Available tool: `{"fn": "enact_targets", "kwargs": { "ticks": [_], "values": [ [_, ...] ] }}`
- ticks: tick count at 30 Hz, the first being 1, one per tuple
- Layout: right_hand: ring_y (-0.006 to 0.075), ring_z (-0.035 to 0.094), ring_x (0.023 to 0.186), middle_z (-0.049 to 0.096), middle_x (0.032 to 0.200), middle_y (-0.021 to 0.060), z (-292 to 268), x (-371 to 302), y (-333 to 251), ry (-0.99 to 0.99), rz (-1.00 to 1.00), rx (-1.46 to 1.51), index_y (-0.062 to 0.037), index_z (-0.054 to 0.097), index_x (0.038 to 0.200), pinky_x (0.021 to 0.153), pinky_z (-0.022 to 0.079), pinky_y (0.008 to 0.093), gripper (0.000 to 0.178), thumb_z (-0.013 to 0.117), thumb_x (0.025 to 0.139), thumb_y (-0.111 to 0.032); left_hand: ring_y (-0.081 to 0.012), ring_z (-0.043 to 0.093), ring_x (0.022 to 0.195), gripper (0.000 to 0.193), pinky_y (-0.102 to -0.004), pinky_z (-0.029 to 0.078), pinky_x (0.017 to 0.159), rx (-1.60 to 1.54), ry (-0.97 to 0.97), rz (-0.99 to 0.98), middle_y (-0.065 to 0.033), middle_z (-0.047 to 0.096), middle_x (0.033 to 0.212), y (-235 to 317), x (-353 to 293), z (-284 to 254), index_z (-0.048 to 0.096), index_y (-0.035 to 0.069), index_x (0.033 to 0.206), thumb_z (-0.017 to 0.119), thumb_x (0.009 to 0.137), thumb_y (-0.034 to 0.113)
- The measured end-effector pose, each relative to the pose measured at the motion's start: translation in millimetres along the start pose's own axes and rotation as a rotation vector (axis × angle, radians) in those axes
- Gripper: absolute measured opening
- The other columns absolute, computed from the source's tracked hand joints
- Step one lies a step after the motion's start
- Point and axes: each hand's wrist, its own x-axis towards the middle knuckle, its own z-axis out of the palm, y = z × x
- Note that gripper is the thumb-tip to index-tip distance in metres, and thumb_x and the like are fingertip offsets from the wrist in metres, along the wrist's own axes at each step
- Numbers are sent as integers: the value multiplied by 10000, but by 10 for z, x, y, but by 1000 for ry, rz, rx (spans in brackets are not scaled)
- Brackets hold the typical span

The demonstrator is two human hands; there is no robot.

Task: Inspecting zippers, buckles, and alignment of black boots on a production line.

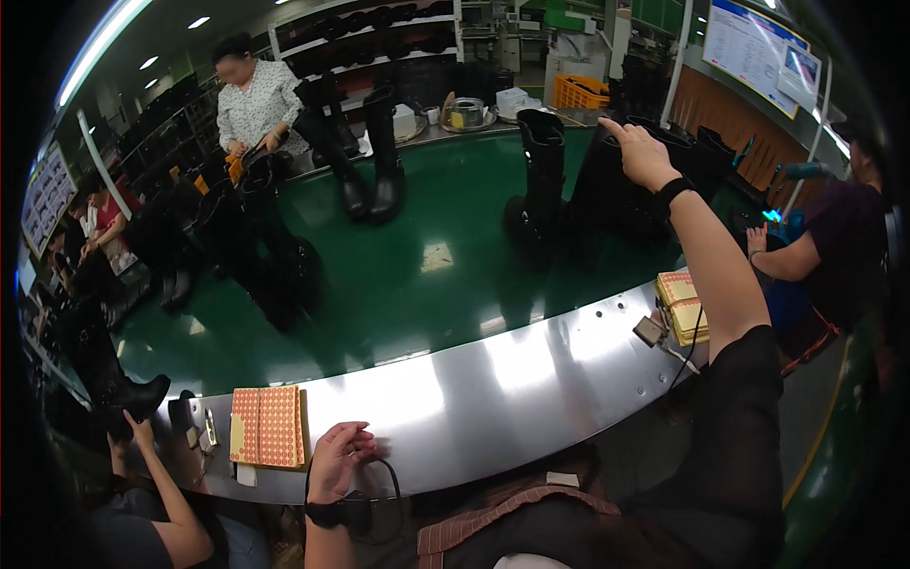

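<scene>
My right arm stretches out over the green table to the far right. My right hand (646,155) is at the tops of a group of black boots (607,194), its fingers stretched out to the left; whether it touches them I cannot tell. Left of it stands another tall black boot (543,156). My left hand (339,462) is low over the near metal edge, its fingers curled in with the tips together; anything between them is too small to make out. Beside that hand lies a stack of yellow sheets with red round stickers (267,427). A black cord loops from my left wristband.
The green conveyor surface (427,284) bears boots at left (261,247) and far centre (382,156). A second sticker stack (682,308) lies on the metal rim (512,398) at right. Co-workers stand far left (256,100), near left (142,503) and right (834,218).
</scene>
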Motion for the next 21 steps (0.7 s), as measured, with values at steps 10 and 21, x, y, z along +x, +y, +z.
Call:
{"fn": "enact_targets", "kwargs": {
  "ticks": [10,21],
  "values": [
    [296,514,1188,537,1248,133,-76,63,-509,-150,5,36,-230,296,1478,886,514,422,807,695,787,-116,-138,634,854,208,-279,520,810,202,-113,46,-76,664,933,529,-298,240,636,-4,1078,532,980,147],
    [245,602,881,647,923,59,121,-2049,-1763,-38,-364,791,-113,564,1267,797,442,371,536,741,762,-144,-97,603,740,299,-231,496,704,1023,-163,412,-23,643,818,2259,796,1407,653,27,1062,613,935,294]
  ]
}}
